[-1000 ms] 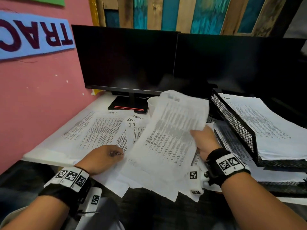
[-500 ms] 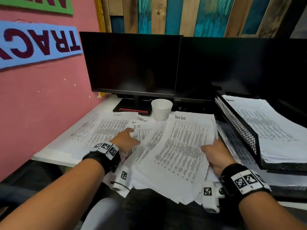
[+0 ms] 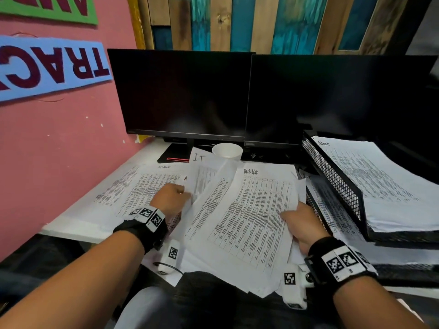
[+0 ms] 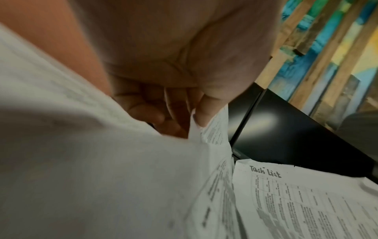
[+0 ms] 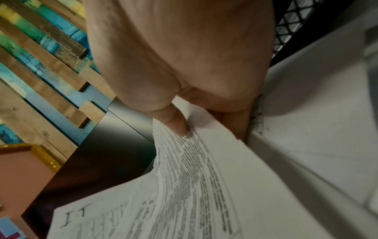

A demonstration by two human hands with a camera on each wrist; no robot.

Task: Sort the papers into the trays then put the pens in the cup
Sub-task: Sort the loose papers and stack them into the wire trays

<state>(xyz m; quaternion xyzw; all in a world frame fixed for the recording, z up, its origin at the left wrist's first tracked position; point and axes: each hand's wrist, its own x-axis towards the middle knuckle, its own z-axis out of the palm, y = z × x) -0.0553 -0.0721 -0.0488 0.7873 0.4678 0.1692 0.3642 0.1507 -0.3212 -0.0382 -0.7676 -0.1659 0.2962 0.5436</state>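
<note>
Printed papers lie spread over the white desk (image 3: pixel 71 224). My left hand (image 3: pixel 172 198) pinches the edge of the sheet marked "IT" (image 3: pixel 202 172) and lifts it off the pile; its thumb (image 4: pixel 206 111) presses that sheet's edge (image 4: pixel 216 129). My right hand (image 3: pixel 301 222) grips the right edge of the "Task List" sheet (image 3: pixel 256 210), with the thumb (image 5: pixel 174 119) on top of the paper (image 5: pixel 204 161). A white foam cup (image 3: pixel 228 151) stands behind the papers. Black mesh trays (image 3: pixel 332 179) at the right hold paper stacks. No pens are in view.
Two dark monitors (image 3: pixel 185 96) stand along the back of the desk. A pink wall (image 3: pixel 59 143) bounds the left side. An "Admin" sheet (image 3: pixel 147 186) lies flat at the left of the desk. The upper tray's stack (image 3: pixel 380 181) overhangs its front.
The right hand lowered the "Task List" sheet onto the pile. The left hand moved forward to the "IT" sheet, pinched it and raised it.
</note>
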